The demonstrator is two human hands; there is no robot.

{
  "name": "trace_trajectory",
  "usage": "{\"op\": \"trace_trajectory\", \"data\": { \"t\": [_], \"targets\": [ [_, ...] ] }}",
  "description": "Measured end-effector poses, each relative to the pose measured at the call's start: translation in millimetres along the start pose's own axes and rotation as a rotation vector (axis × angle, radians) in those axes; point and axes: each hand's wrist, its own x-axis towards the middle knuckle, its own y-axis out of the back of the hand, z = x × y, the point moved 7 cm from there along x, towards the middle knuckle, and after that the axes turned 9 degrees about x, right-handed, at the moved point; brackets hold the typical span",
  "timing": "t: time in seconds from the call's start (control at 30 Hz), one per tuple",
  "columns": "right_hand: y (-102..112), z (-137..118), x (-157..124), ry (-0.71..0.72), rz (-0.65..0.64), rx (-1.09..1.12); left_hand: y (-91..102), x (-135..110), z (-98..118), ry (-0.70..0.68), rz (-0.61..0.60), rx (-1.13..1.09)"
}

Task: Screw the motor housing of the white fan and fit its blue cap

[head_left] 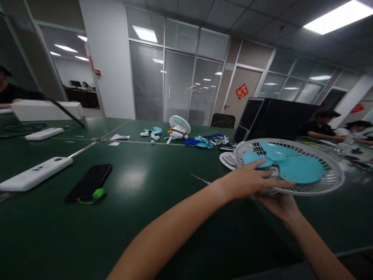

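A fan head (332, 177) with an open white grille and a light blue three-bladed propeller (301, 169) is held above the table at the right, propeller facing up. My left hand (250, 179) reaches over the near rim, its fingers on the blades and inside the grille. From underneath, my right hand (281, 206) supports the fan's back; its fingertips are hidden by the fan. Beside my left wrist lies a thin screwdriver (199, 179) on the green table, its handle partly covered by the arm. A loose white grille (227, 160) lies behind the fan.
A black phone (90, 181) with a green charm and a white power strip (37, 174) lie at the left. Farther back stand another small fan (180, 124), loose blue blades (155, 131) and blue cloth-like items (201, 141). A black computer case (274, 118) stands behind the held fan. People sit at both sides.
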Motion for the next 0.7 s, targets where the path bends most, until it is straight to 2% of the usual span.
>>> {"op": "trace_trajectory", "data": {
  "t": [0.1,0.17,0.27,0.37,0.47,0.57,0.63,0.7],
  "targets": [
    [-14,-3,-10,-0.029,0.0,0.054,-3.8,-18,-5,0.085,0.045,-0.174],
    [-28,-8,-17,-0.025,-0.024,0.088,-5.8,-27,-11,0.181,0.127,-0.423],
    [-46,-19,-26,0.03,-0.044,0.105,-14.6,-43,-29,0.48,0.338,-0.916],
    [-61,-31,-28,0.105,-0.046,0.058,-24.5,-64,-38,0.803,0.507,-1.111],
    [-81,-45,-27,0.175,-0.047,-0.026,-24.5,-90,-34,1.064,0.612,-1.203],
    [-111,-64,-30,0.282,-0.09,-0.102,-15.3,-121,-21,1.24,0.669,-1.332],
    [-142,-73,-39,0.368,-0.207,-0.21,-6.3,-143,-10,1.329,0.664,-1.419],
    [-175,-71,-53,0.409,-0.378,-0.352,3.6,-168,2,1.408,0.641,-1.514]
  ]
}}
